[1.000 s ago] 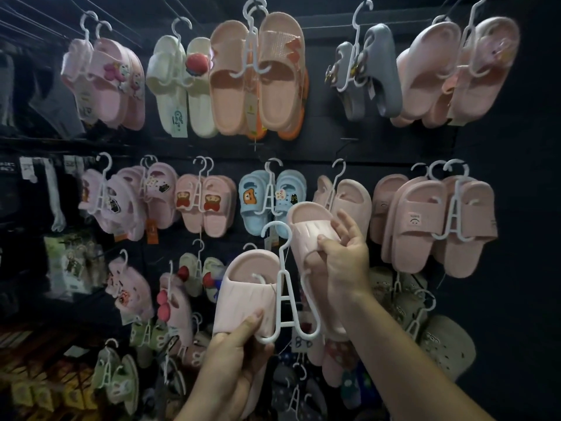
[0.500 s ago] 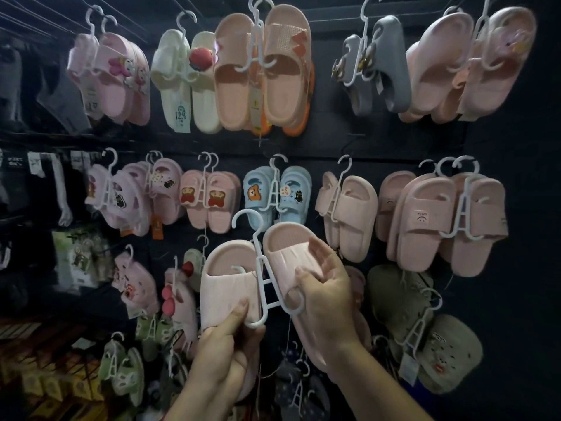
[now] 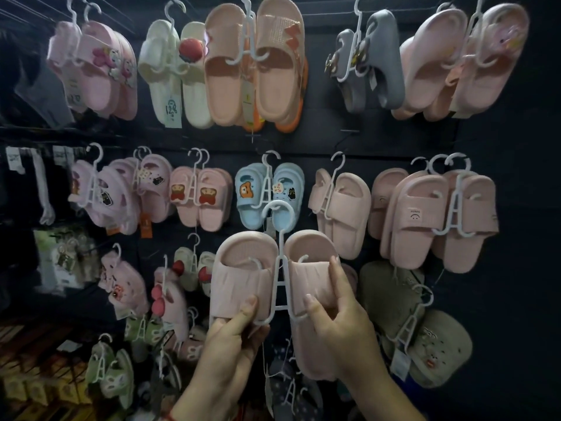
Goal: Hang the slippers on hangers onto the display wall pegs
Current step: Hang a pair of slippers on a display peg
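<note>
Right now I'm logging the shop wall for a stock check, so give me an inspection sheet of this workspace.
Surface: dark display wall, pairs hung in rows.
Job's things: pink slippers on a white hanger, hook on no peg.
Clutter: blue slippers just behind the hook; grey slippers above.
Grips: left hand holds the left slipper, right hand the right one.
Cables: nothing seen.
Surroundings: dim shelves at left.

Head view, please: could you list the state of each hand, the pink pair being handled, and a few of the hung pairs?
Left hand: grips left pink slipper.
Right hand: grips right pink slipper.
White hanger: carries both slippers, hook free, not on a peg.
Blue pair: hung, middle row.
Grey pair: hung, top row.
Khaki clogs: hung, lower right.
</note>
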The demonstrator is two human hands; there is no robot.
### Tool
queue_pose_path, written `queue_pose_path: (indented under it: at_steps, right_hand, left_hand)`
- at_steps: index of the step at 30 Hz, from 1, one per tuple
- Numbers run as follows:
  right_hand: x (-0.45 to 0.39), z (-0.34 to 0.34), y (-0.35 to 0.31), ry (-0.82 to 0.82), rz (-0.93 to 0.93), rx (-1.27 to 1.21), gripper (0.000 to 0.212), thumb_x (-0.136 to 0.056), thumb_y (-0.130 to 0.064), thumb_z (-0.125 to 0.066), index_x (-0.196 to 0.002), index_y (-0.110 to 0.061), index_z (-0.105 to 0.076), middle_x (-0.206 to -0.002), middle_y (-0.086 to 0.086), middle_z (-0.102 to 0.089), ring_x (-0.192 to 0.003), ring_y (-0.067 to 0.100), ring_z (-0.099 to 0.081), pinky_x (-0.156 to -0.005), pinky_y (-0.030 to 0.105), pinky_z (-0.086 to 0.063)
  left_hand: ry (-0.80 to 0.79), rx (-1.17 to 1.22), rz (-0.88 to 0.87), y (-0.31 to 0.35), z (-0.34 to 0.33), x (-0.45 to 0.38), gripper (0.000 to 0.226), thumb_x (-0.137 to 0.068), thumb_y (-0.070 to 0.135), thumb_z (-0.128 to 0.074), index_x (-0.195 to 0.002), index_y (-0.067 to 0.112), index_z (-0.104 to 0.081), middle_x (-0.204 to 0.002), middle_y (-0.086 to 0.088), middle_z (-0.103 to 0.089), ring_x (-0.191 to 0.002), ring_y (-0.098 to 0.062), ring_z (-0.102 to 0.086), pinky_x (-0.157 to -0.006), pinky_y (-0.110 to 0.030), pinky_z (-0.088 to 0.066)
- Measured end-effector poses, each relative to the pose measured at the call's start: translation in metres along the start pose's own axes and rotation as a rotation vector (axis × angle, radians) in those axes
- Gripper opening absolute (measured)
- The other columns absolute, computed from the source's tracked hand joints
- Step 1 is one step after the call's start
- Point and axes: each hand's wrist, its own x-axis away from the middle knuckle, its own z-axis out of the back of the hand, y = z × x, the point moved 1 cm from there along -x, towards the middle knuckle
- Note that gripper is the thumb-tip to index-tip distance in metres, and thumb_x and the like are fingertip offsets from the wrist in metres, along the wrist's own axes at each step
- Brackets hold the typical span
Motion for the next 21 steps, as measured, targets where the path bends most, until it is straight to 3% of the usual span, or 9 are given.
queue_pose_path:
  at_steps: [2, 4, 7, 10, 12, 15, 17, 19, 21]
  right_hand:
    - [-0.001, 0.012, -0.002, -0.004, -0.008, 0.219, 0.061, -0.095, -0.049, -0.055, -0.152, -0.047, -0.031, -0.143, -0.01, -0.057, -0.126, 0.017, -0.057, -0.101, 0.034, -0.047]
    - [-0.004, 0.021, -0.007, 0.033, 0.043, 0.274, 0.049, -0.095, -0.053, -0.052, -0.142, -0.041, -0.049, -0.126, -0.013, -0.067, -0.113, 0.008, -0.063, -0.092, 0.029, -0.051]
    - [-0.017, 0.025, -0.017, 0.067, 0.064, 0.039, 0.022, -0.095, -0.043, -0.059, -0.115, -0.038, -0.067, -0.089, -0.018, -0.072, -0.085, -0.006, -0.065, -0.071, 0.018, -0.052]
    - [-0.04, 0.021, -0.03, -0.022, -0.046, -0.299, 0.011, -0.097, -0.031, -0.062, -0.105, -0.027, -0.068, -0.083, -0.004, -0.071, -0.062, -0.001, -0.06, -0.049, 0.014, -0.044]
    - [-0.054, 0.018, -0.027, -0.043, -0.075, -0.311, 0.01, -0.096, -0.032, -0.064, -0.094, -0.025, -0.07, -0.073, -0.007, -0.068, -0.052, -0.003, -0.055, -0.046, 0.014, -0.04]
    - [-0.069, 0.014, -0.015, -0.012, -0.092, -0.243, 0.023, -0.088, -0.044, -0.07, -0.076, -0.024, -0.073, -0.057, -0.008, -0.061, -0.046, 0.0, -0.048, -0.054, 0.024, -0.038]
    - [-0.072, 0.011, -0.009, 0.014, -0.109, -0.273, 0.023, -0.086, -0.039, -0.074, -0.072, -0.022, -0.074, -0.055, -0.007, -0.059, -0.047, 0.003, -0.046, -0.053, 0.023, -0.036]
    - [-0.073, 0.008, -0.006, 0.03, -0.127, -0.342, 0.022, -0.089, -0.027, -0.074, -0.071, -0.015, -0.073, -0.058, -0.004, -0.061, -0.049, 0.006, -0.048, -0.049, 0.018, -0.038]
    - [-0.073, 0.006, -0.005, 0.043, -0.12, -0.369, 0.021, -0.091, -0.021, -0.073, -0.071, -0.014, -0.073, -0.064, 0.0, -0.061, -0.052, 0.006, -0.051, -0.051, 0.016, -0.041]
  left_hand:
    - [0.004, -0.026, -0.029, -0.001, -0.004, 0.001, 0.049, -0.072, 0.015, -0.071, -0.12, 0.016, -0.067, -0.115, -0.009, -0.075, -0.106, -0.027, -0.068, -0.078, -0.036, -0.053]
    - [-0.025, -0.033, -0.035, -0.003, -0.008, 0.002, 0.047, -0.073, 0.014, -0.068, -0.119, 0.019, -0.066, -0.111, -0.007, -0.076, -0.1, -0.025, -0.072, -0.074, -0.035, -0.056]
    - [-0.08, -0.029, -0.007, -0.008, -0.013, 0.004, 0.042, -0.077, 0.01, -0.065, -0.118, 0.015, -0.066, -0.108, -0.01, -0.077, -0.09, -0.022, -0.076, -0.066, -0.032, -0.063]
    - [-0.101, -0.032, 0.048, -0.015, -0.012, 0.0, 0.047, -0.073, 0.01, -0.067, -0.12, 0.012, -0.065, -0.109, -0.014, -0.076, -0.087, -0.025, -0.076, -0.067, -0.035, -0.063]
    - [-0.103, -0.059, 0.07, -0.019, -0.012, -0.003, 0.048, -0.072, 0.009, -0.067, -0.119, 0.015, -0.063, -0.103, -0.012, -0.077, -0.083, -0.024, -0.076, -0.068, -0.037, -0.06]
    - [-0.106, -0.097, 0.123, -0.024, -0.011, -0.006, 0.039, -0.08, 0.004, -0.069, -0.115, 0.019, -0.061, -0.094, -0.01, -0.079, -0.077, -0.025, -0.076, -0.071, -0.038, -0.056]
    - [-0.11, -0.197, 0.203, -0.026, -0.007, -0.007, 0.038, -0.081, 0.013, -0.078, -0.115, 0.017, -0.061, -0.08, -0.008, -0.078, -0.068, -0.023, -0.074, -0.066, -0.035, -0.054]
    - [-0.176, -0.284, 0.314, -0.025, 0.005, -0.006, 0.069, -0.063, 0.038, -0.095, -0.116, 0.011, -0.059, -0.065, -0.009, -0.067, -0.054, -0.022, -0.064, -0.057, -0.032, -0.05]
    - [-0.174, -0.416, 0.434, -0.019, 0.017, -0.008, 0.087, -0.051, 0.063, -0.09, -0.108, 0.003, -0.065, -0.068, -0.013, -0.062, -0.058, -0.028, -0.061, -0.054, -0.032, -0.049]
